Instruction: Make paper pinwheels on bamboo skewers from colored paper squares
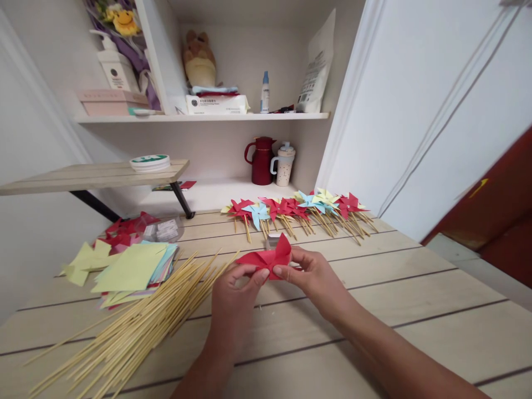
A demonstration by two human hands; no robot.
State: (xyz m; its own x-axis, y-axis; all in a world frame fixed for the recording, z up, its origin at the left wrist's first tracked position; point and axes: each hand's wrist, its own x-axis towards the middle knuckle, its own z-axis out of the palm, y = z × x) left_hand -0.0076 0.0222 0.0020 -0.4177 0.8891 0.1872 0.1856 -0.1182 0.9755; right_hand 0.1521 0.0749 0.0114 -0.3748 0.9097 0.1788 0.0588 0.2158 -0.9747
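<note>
A red paper pinwheel [266,258] is held up over the middle of the wooden table, its blades folded toward the centre. My left hand [236,288] pinches its left side between thumb and fingers. On the other side, my right hand [311,275] grips the paper with its thumb near the middle. No stick shows on this pinwheel. Left of my hands lies a loose bundle of thin wooden sticks [149,321]. Just behind the held pinwheel is a small greyish object [272,240], partly hidden.
Finished pinwheels on sticks [291,210] lie in a row at the back. Coloured paper squares [131,269], a yellow paper pinwheel [87,261], red folded paper [124,233] and a clear box [166,230] are at left. A raised wooden stand [100,174], a red jug [262,160] and a cup [286,164] stand behind.
</note>
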